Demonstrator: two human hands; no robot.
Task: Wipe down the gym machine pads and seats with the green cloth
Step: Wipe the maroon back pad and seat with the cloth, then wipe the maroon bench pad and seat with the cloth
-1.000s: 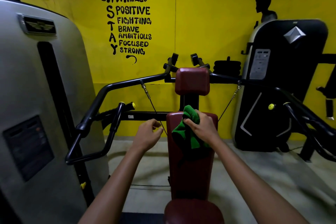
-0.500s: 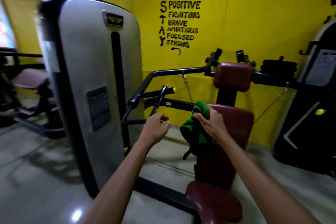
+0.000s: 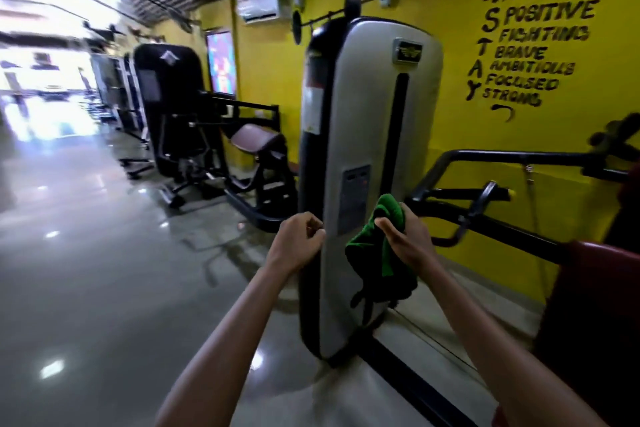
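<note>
The green cloth is held bunched in the right hand, the left hand curled empty, the next maroon pad lying far ahead-left of both.

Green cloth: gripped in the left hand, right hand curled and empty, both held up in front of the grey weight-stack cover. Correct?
Hands are swapped. The head view shows the right hand gripping the green cloth; the left hand is curled and empty. Both are in front of the grey weight-stack cover.
</note>
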